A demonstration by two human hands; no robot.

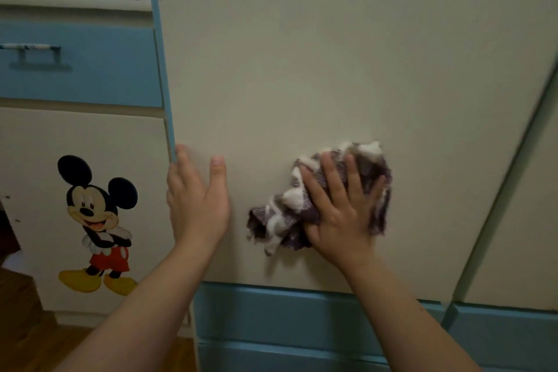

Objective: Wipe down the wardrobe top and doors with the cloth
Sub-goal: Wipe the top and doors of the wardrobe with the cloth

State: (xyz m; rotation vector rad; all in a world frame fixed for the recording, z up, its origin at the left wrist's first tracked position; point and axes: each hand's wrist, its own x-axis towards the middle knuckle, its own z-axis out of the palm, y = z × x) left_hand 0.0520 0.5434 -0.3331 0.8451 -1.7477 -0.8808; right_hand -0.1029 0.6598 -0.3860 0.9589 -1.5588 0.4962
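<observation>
Presses a bunched purple-and-white cloth (pixel 287 214) against the cream wardrobe door (pixel 302 54) with the right hand (pixel 341 205), fingers straight and spread over the fabric, not curled round it (cloth's far edge blurred). Rests the left hand (pixel 196 199) on the same door, open, fingers straight along the blue edge strip (pixel 160 54) on the left, thumb flat on the face, apart from the cloth. Both low on the door, above the blue base (pixel 287 311). To the left, on a cream panel, a Mickey Mouse sticker (pixel 96 220); above it a blue drawer (pixel 96 78) with a bar handle (pixel 30 50). Wooden floor (pixel 24 326) at near left.
</observation>
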